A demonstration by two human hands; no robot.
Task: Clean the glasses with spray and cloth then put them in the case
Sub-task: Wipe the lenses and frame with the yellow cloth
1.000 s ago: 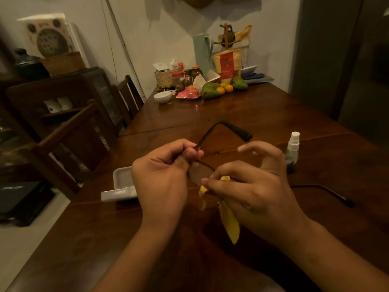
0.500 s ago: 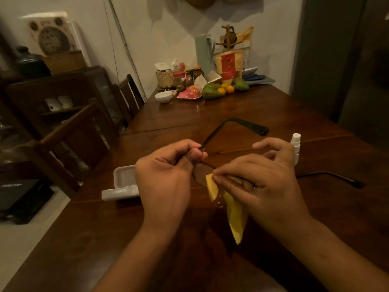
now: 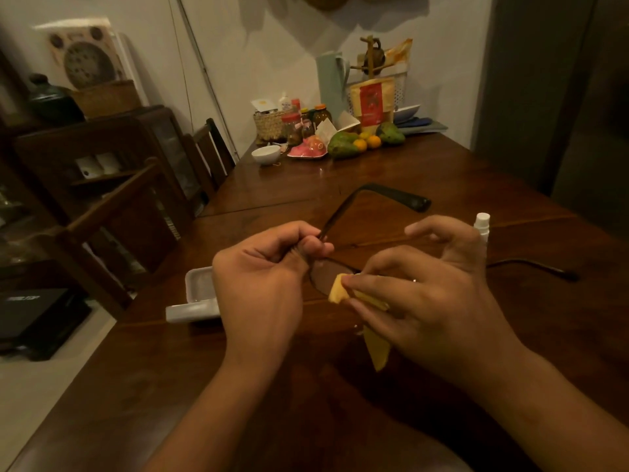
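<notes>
Dark-framed glasses (image 3: 323, 275) are held above the wooden table (image 3: 442, 185), both temples unfolded and pointing away from me. My left hand (image 3: 262, 284) pinches the frame at the left hinge. My right hand (image 3: 429, 298) presses a yellow cloth (image 3: 340, 291) onto a lens, with the cloth's tail hanging below the palm. A small spray bottle (image 3: 482, 224) with a white cap stands just behind my right hand, mostly hidden. The white glasses case (image 3: 197, 298) lies open on the table to the left of my left hand.
Jars, a basket, a white bowl (image 3: 266, 154), fruit (image 3: 343, 146) and packets crowd the table's far end against the wall. Wooden chairs (image 3: 112, 212) and a dark cabinet stand along the left side. The table's left edge runs close to the case.
My right hand slid the cloth along the lens toward the left, and the far temple swung to the right. The left hand kept its grip.
</notes>
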